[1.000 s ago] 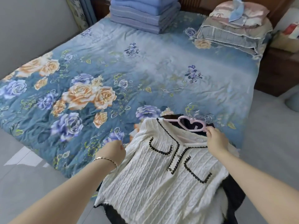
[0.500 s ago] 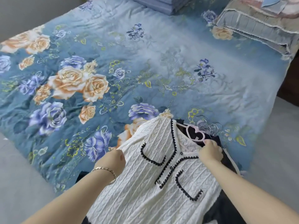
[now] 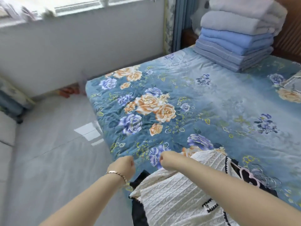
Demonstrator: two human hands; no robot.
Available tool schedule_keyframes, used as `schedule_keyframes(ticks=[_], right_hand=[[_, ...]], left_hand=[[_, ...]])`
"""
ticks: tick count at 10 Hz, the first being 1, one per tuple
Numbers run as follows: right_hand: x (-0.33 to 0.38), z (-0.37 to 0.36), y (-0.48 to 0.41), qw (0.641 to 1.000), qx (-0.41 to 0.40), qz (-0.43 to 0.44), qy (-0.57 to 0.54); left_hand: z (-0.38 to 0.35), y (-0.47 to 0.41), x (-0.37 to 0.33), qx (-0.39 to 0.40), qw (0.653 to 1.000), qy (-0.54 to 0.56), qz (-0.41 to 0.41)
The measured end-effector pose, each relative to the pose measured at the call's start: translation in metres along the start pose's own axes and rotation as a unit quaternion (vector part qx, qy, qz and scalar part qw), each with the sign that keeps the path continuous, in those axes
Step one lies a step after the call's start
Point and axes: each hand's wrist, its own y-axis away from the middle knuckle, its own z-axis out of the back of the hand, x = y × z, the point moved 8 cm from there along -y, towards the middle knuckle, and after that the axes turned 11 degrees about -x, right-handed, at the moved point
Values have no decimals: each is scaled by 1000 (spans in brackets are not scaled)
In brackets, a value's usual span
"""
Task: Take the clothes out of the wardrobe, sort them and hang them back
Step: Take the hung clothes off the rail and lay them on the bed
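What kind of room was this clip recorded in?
Most likely a home bedroom: a floral-quilted bed, folded blankets stacked at its head, and curtains beside a window.

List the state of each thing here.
Cardigan: lying on bed, on hanger.
Hanger: in cardigan's neck, lying down.
Black garment: under cardigan, draped over bed edge.
Blankets: folded, stacked.
Left hand: fingers curled, empty.
Right hand: fingers curled; grip unclear.
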Motion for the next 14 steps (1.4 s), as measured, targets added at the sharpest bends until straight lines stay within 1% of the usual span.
schedule_keyframes(ticks=[1,2,3,4,5,6,7,8,9,10,11,12,13,14], right_hand=[[119,-1,27,989,8,112,96],[236,-4,64,962,-24,203,182],[354,-15,107,930,-73,289,217],[465,-36,154,888,-77,360,274],[569,-57,208,842,-81,439,303],[661,-79,253,816,-92,502,272],[743,-109,300,778,-90,562,266],[814,-142,354,724,-82,634,260],[875,-168,410,658,-86,702,261],[927,-192,468,581,-113,760,271],[968,-211,527,522,-108,811,243],[994,-225,585,484,-57,853,185],[1016,-238,637,469,4,880,71],[1039,-250,688,449,47,892,-37]], left_hand=[[54,35,84,-45,998,12,45],[108,78,175,-97,990,24,98],[157,130,274,-148,976,22,159],[203,191,368,-202,954,19,220],[250,258,449,-264,923,19,279],[286,326,520,-298,889,25,347],[309,393,582,-323,852,8,412],[320,463,636,-329,807,-2,489],[327,529,676,-332,754,-16,567],[341,588,702,-354,695,-14,626],[349,648,716,-346,640,-16,686],[352,689,729,-346,589,-30,730],[357,738,743,-344,540,-23,768],[356,776,765,-353,509,-26,785]])
